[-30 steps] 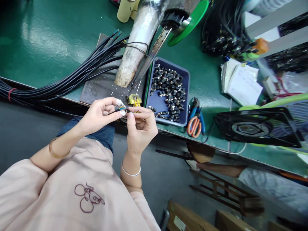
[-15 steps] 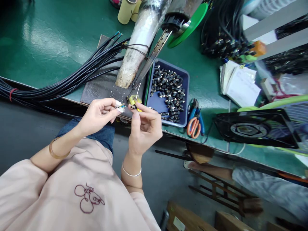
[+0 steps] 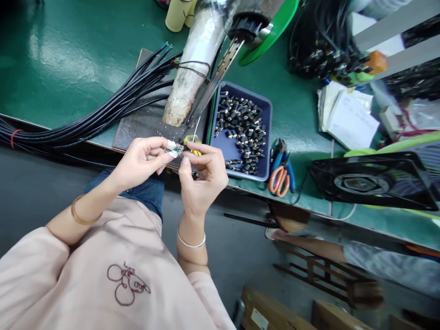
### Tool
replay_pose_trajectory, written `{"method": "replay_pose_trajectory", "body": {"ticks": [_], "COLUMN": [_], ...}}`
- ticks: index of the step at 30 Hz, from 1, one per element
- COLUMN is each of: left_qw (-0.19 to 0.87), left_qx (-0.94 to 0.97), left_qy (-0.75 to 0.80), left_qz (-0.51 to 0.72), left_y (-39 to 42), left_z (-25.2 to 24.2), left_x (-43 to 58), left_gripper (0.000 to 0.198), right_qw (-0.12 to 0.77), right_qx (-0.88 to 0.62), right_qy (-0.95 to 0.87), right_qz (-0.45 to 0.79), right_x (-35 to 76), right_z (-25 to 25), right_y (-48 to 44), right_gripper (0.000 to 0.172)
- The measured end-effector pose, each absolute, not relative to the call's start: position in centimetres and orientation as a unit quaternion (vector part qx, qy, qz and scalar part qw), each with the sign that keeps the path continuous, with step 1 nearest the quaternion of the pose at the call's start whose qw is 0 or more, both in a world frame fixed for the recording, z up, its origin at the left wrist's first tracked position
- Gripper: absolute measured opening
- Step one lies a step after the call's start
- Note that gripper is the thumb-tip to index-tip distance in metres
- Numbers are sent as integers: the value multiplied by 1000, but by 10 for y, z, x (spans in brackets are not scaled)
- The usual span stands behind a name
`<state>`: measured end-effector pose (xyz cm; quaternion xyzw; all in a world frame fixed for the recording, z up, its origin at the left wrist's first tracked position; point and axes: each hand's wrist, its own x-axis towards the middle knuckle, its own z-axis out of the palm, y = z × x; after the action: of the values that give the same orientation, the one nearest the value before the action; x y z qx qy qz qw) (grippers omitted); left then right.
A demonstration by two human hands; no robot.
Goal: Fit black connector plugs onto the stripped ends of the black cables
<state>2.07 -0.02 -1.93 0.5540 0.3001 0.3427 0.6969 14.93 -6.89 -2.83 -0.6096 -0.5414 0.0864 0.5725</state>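
Note:
Thin coloured wires [image 3: 176, 149] are pinched between the white-wrapped fingertips of my left hand [image 3: 146, 158]. My right hand [image 3: 204, 172] is closed just right of them, its fingertips close to the wire ends; what it pinches is too small to make out. A yellow piece [image 3: 193, 140] sits behind my right fingertips, with a thin white strand [image 3: 196, 129] rising beside it. Above my hands a slim metal tool [image 3: 216, 82] slants down beside a wrapped white tube [image 3: 182, 91].
A blue tray [image 3: 268, 137] of small black connectors stands right of my hands. Pliers [image 3: 282, 176] with orange and blue handles lie beside it. Black cables [image 3: 103, 112] cross the left side. Further right are papers [image 3: 354, 119], a black fan [image 3: 371, 181] and another person's leg [image 3: 316, 247].
My right hand has moved slightly left, bringing its fingertips up to the wire ends in my left hand. The left hand still pinches the wires. The view has shifted a little.

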Motion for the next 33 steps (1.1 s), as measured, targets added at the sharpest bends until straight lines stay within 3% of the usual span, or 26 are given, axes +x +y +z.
{"method": "replay_pose_trajectory", "body": {"ticks": [33], "left_qw": [688], "left_qx": [548], "left_qy": [317], "left_qz": [355], "left_y": [8], "left_z": [-15], "left_x": [23], "left_gripper": [26], "right_qw": [560], "right_qx": [-592], "right_qy": [-579], "right_qz": [31], "right_x": [155], "right_z": [-21], "right_y": [-53], "right_gripper": [16]}}
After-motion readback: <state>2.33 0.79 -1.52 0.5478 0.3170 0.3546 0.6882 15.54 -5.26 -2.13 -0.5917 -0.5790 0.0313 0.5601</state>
